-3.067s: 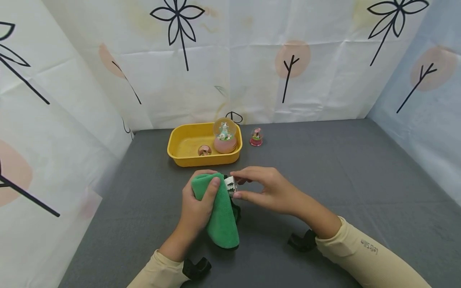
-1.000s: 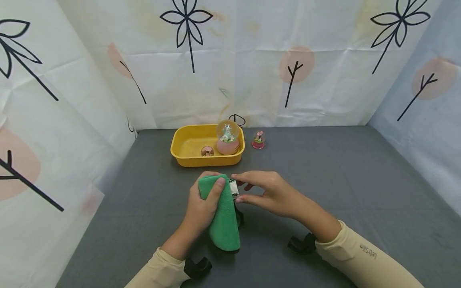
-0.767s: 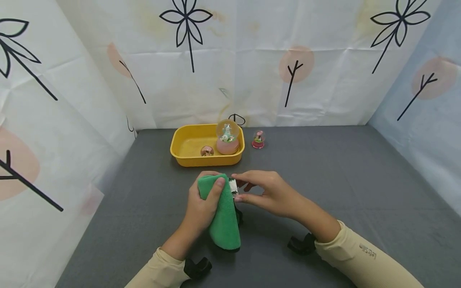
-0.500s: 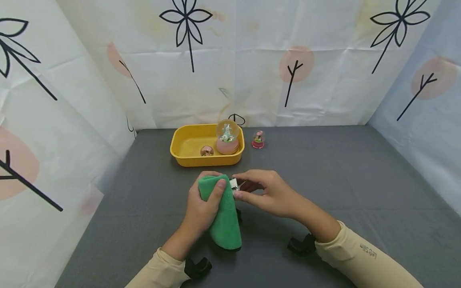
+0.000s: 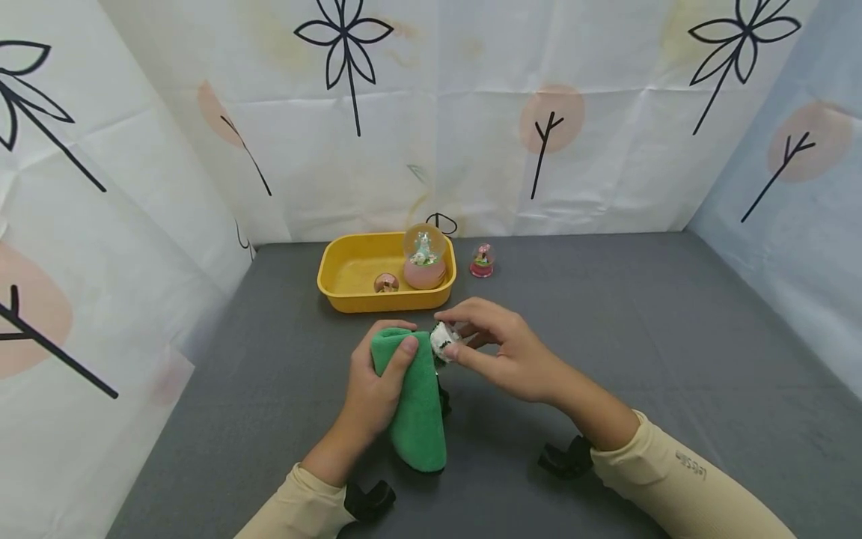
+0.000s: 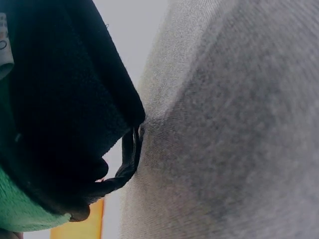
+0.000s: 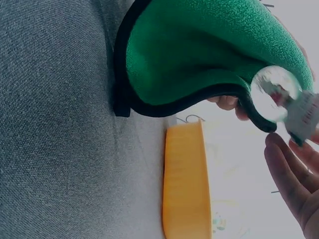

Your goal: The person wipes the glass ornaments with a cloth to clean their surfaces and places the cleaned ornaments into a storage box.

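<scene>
Head view first. The left hand (image 5: 376, 385) has a good grip on a folded green cloth (image 5: 419, 419), thumb pressed on top, the cloth hanging down toward the table's front edge. The right hand (image 5: 508, 352) pinches a little snow globe (image 5: 442, 340) by its white base, right beside the upper right edge of the cloth. Here's what's changed: half a second ago the base showed its side, a small white block. Now it's tipped around so a rounder white face shows, and the right index finger sits a bit higher. Left hand and cloth have hardly budged.

Near the table's (image 5: 606, 329) back edge, left of the middle, the yellow tray (image 5: 343, 303) is where it was. A bigger snow globe (image 5: 424, 262) with a pink base stands at its right end, and a small coppery ball (image 5: 386, 283) lies by its front edge. A red-based globe (image 5: 481, 260) stands on the table just past the tray's right end.

Left wrist view is mostly grey table cover, plus the cloth's dark side with a black loop (image 6: 130, 154) and a pale tag (image 6: 5, 47). Can't tell the grip from this one.

Right wrist view: the clear ball of the little globe, slightly blurred, points at the cloth, base toward the fingers. Can't tell if ball and cloth touch.
</scene>
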Tool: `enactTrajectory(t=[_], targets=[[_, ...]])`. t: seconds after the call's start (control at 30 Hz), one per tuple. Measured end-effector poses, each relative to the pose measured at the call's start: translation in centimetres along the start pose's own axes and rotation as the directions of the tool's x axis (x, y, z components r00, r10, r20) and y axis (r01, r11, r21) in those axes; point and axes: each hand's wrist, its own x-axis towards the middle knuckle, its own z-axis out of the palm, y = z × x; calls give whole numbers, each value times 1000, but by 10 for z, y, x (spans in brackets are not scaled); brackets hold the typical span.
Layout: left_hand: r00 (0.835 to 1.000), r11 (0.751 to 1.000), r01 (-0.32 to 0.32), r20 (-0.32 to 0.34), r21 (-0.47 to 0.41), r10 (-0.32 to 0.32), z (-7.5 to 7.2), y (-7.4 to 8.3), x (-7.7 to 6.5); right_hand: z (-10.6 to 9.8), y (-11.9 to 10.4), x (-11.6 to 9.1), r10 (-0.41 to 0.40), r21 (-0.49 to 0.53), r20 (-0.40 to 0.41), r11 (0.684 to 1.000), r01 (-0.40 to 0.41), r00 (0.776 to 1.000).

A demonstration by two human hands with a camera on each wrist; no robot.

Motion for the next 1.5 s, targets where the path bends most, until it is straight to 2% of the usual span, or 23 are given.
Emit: enactTrajectory(t=[0.27, 0.37, 0.47, 0.57, 0.7, 1.0, 1.23, 1.5], targets=[[999, 1000, -5, -52, 2, 5, 0, -1, 2, -2, 2, 1, 17, 19, -97, 1000, -15, 995], [998, 1000, -2, -57, -2, 2, 0, 0, 2, -1, 0, 1, 74, 92, -90, 994, -65, 993], [998, 1000, -3, -60, -3, 3, 0, 0, 2, 0, -1, 2, 144, 208, -75, 970, -126, 987], [998, 1000, -8, -59, -8, 8, 0, 0, 2, 0, -2, 2, 179, 230, -86, 961, -155, 980], [998, 1000, -16, -63, -18, 15, 0, 0, 1, 1, 1, 2, 164, 164, -88, 975, -149, 982], [998, 1000, -10, -65, -27, 8, 1, 1, 2, 4, 2, 2, 170, 45, -72, 985, -167, 983], [998, 1000, 11, -60, -20, -12, 1, 1, 1, 5, 3, 2, 75, 7, -58, 997, -74, 996], [999, 999, 14, -33, -40, -16, 1, 3, 0, 4, 6, 2, -3, -78, -60, 997, -2, 998]])
